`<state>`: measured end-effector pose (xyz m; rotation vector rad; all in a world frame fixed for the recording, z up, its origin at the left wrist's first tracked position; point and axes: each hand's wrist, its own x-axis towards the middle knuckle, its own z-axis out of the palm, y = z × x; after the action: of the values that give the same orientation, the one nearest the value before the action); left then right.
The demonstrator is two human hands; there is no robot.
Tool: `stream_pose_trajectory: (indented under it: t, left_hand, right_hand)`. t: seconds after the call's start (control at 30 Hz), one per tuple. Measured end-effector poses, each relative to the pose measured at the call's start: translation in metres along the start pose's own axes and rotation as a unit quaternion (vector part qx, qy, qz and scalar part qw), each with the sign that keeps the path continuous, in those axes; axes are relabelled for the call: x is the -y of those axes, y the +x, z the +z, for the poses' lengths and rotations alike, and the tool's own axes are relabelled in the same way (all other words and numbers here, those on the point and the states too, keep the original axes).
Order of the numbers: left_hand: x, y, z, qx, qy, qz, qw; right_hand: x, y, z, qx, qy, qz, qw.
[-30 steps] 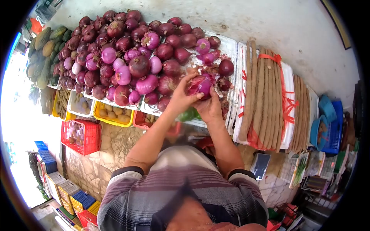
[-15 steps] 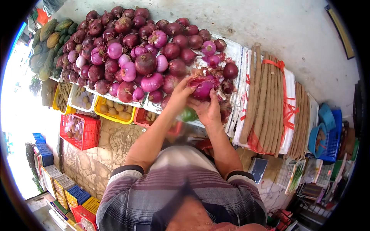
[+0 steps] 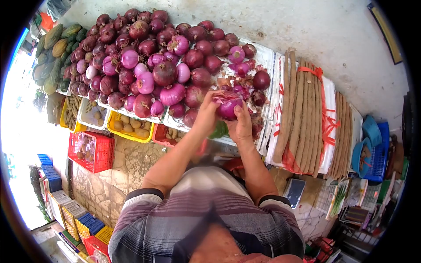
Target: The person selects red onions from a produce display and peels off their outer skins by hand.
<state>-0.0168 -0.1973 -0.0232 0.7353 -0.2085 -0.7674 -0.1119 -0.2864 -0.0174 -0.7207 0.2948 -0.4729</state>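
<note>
A red onion (image 3: 229, 108) with bright purple flesh is between my two hands, above the front edge of the white board. My left hand (image 3: 209, 109) closes on its left side, where dry, papery skin is pulled loose. My right hand (image 3: 240, 125) grips it from the right, thumb pressed on the bulb. Behind my hands lie loose onion skins (image 3: 254, 97) and a dark red onion (image 3: 262, 80). To the left spreads a big heap of red onions (image 3: 153, 65), some glossy and peeled, others in dry skin. A green round vegetable (image 3: 218, 130) shows partly below my hands.
Long brown roots (image 3: 302, 118) tied with red ribbon lie at the right, near blue basins (image 3: 363, 153). Under the onions stand a yellow crate (image 3: 131, 136) of potatoes and a red crate (image 3: 103, 153). Green gourds (image 3: 53, 72) sit far left.
The onion has turned a little and come slightly toward me and left. My left thumb and fingers have shifted along its loose skin; my right hand keeps its hold.
</note>
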Motion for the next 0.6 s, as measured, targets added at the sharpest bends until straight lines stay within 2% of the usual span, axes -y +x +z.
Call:
stream_pose_trajectory:
  t: [0.17, 0.3, 0.4, 0.6]
  left_hand:
    - [0.003, 0.005, -0.006, -0.001, 0.015, 0.016, 1.0]
    - [0.001, 0.006, -0.003, -0.006, 0.0, -0.023, 1.0]
    - [0.003, 0.008, -0.005, -0.015, 0.002, -0.041, 0.999]
    - [-0.001, 0.003, 0.0, -0.004, -0.02, -0.072, 0.997]
  right_hand:
    - [-0.006, -0.002, -0.005, -0.006, -0.089, -0.045, 0.995]
    - [-0.012, 0.0, -0.02, -0.01, -0.198, -0.068, 0.978]
    - [0.003, -0.003, -0.017, 0.017, -0.333, -0.08, 0.939]
    - [0.02, -0.009, -0.009, 0.055, -0.452, -0.109, 0.883]
